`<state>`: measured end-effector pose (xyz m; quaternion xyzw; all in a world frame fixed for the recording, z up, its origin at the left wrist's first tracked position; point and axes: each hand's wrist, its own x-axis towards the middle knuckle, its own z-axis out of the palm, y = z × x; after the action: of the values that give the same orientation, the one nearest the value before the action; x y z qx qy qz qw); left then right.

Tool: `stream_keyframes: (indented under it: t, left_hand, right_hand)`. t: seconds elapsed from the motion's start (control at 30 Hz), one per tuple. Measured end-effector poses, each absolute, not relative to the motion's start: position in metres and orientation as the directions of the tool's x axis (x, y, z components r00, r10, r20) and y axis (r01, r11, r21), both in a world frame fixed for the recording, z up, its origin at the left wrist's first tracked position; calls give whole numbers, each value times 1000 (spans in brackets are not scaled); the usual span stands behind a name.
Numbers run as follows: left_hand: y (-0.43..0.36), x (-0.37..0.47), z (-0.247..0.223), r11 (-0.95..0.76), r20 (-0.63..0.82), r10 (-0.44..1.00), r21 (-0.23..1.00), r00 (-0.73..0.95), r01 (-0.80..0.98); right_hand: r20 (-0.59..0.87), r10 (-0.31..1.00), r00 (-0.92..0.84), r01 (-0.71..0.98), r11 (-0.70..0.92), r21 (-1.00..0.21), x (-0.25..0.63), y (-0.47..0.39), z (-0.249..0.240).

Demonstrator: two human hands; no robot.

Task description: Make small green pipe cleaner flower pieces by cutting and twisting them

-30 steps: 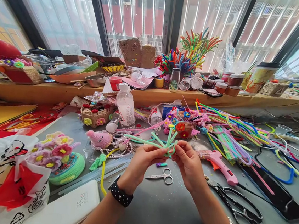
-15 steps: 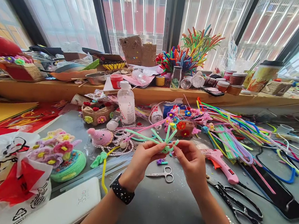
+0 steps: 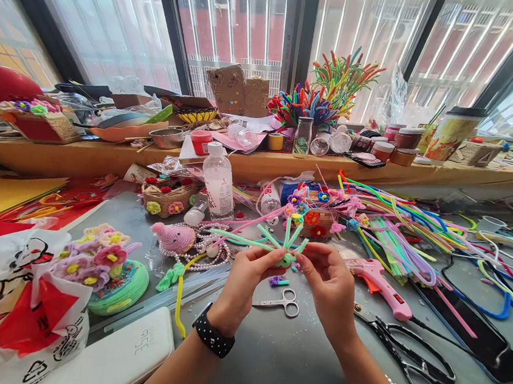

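On my remote feed I see a mint-green, fuzzy pipe-cleaner piece (image 3: 287, 257) up above the bench (image 3: 261, 363) — short stems fanning upward, a longer length reaching left, bunched base pinched between the hands (image 3: 242, 281).

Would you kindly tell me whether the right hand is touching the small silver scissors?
Apart: the head view shows a strip of grey tabletop between the right hand and the small silver scissors.

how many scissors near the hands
2: small scissors between the left hand and right hand; black-handled scissors right of both. Clutter may hide more.
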<state>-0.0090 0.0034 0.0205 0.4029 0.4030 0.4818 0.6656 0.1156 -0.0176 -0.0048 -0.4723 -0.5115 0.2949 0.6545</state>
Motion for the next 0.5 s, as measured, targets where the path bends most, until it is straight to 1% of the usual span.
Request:
stream_keyframes:
  t: [0.17, 0.33, 0.5]
  left_hand:
    - [3, -8, 20, 214, -159, 968, 929, 196, -303]
    - [3, -7, 19, 193, -143, 973, 935, 180, -298]
    - [2, -7, 21, 198, -149, 972, 937, 183, -288]
  right_hand:
    - [493, 833, 252, 284, 423, -861, 116, -20, -5]
    - [635, 761, 134, 493, 504, -709, 117, -19, -2]
    - [706, 704, 81, 583, 541, -606, 117, -19, -1]
